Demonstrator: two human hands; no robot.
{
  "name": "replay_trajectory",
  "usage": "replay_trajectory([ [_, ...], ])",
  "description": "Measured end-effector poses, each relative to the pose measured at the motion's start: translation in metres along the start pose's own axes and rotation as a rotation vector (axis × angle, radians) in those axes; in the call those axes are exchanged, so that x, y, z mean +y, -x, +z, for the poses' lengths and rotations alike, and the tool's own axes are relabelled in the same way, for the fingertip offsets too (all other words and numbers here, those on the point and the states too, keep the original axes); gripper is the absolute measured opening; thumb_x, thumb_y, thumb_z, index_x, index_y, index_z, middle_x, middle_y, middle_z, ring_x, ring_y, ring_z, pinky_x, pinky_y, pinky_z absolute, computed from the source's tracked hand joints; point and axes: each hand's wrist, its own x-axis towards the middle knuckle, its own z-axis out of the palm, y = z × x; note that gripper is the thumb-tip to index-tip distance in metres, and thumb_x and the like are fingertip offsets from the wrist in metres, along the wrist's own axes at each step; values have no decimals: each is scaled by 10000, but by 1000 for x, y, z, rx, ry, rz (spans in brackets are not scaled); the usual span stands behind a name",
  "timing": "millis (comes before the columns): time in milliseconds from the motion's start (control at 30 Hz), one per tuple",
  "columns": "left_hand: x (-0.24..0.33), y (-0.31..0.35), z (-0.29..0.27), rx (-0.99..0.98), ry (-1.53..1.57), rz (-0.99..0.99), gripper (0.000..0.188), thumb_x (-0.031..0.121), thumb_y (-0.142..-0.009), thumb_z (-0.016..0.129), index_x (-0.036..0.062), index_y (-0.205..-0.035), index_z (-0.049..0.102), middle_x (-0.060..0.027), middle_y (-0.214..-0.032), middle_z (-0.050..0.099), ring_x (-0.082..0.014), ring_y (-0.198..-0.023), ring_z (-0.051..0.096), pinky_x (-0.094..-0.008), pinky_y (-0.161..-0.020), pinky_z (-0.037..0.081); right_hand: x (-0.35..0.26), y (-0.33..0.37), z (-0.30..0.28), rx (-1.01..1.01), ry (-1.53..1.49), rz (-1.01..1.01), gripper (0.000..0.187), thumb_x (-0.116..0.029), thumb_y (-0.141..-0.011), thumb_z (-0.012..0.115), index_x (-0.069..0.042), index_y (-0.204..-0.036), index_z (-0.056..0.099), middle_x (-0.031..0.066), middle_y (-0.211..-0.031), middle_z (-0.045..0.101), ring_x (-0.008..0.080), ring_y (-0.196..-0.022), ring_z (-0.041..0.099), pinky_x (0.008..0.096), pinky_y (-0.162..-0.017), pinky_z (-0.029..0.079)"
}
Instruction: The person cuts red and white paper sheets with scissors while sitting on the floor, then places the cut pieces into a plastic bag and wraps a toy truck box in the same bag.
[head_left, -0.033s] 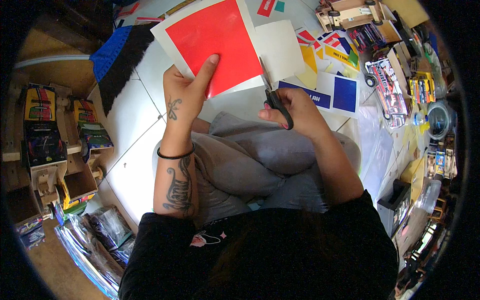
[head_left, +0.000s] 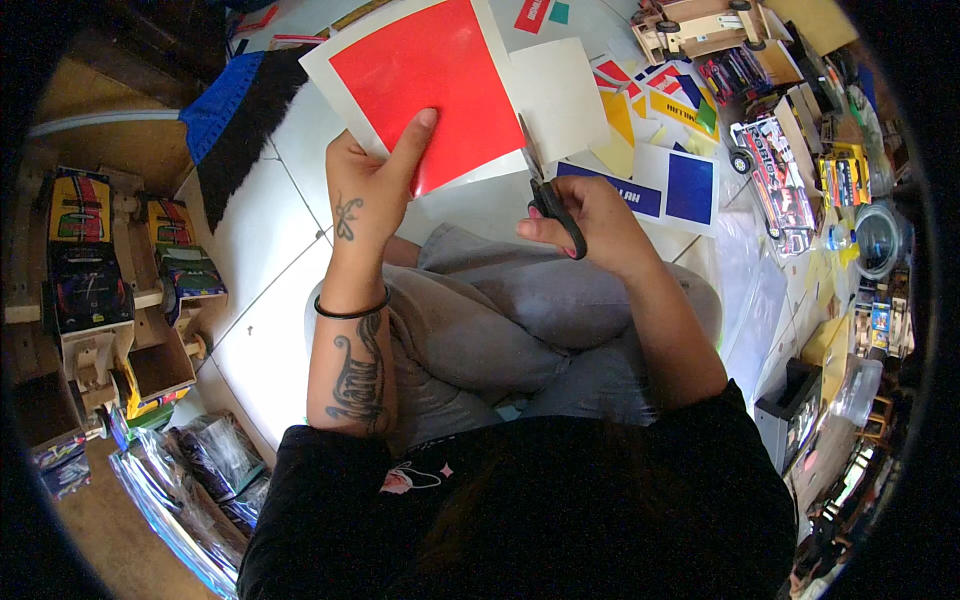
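My left hand (head_left: 375, 185) pinches the lower left part of a white-bordered red sticker sheet (head_left: 430, 90), its thumb lying on the red face. In my right hand (head_left: 595, 222) are scissors (head_left: 550, 205) with black handles, pink inside the loops. Their blades point up and lie at the sheet's right border, by its lower right corner. Whether the blades are closed on the paper is hard to tell. A pale strip of the sheet (head_left: 560, 95) spreads to the right behind the blades. Both hands are above my crossed legs in grey trousers (head_left: 500, 310).
Cut sticker pieces, among them a blue square (head_left: 690, 187) and a yellow strip (head_left: 682, 112), lie on the white tiles (head_left: 270, 290). Wooden toy trucks stand at the left (head_left: 85, 250) and right (head_left: 775, 185). Plastic-wrapped packs (head_left: 215, 455) lie at lower left. A clear plastic sheet (head_left: 750, 275) lies right of my knee.
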Motion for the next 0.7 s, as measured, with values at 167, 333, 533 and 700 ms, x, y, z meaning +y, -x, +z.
replay_trajectory([
  [167, -1, -1, 2, 27, 5, 12, 288, 223, -793, 647, -54, -866, 615, -147, -748, 643, -144, -615, 618, -227, -558, 483, -1, -1, -2, -29, -11, 28, 423, -358, -618, 771, -12, -764, 577, 3, -595, 531, 57, -522, 478, 181, -467, 353],
  [333, -2, -5, 4, 8, -6, 29, 303, 239, -796, 642, -53, -871, 613, -155, -736, 642, -152, -603, 621, -233, -550, 488, -1, -7, -3, 50, -3, -55, 522, -452, -578, 767, 16, -727, 592, 57, -573, 551, 119, -529, 518, 236, -508, 410],
  [533, -3, -6, 4, 5, -5, 46, 312, 241, -794, 644, -58, -875, 610, -154, -728, 641, -151, -599, 621, -230, -547, 488, -1, -5, -5, 57, 64, -56, 467, -423, -592, 768, -11, -718, 588, 16, -582, 524, 85, -532, 471, 206, -500, 366],
  [700, -2, -5, 5, 16, -2, 24, 309, 236, -794, 645, -59, -878, 609, -153, -726, 641, -151, -600, 622, -229, -546, 487, 0, -6, -4, 99, 75, -56, 466, -434, -586, 768, -16, -676, 584, 13, -552, 507, 86, -515, 462, 209, -493, 360],
])
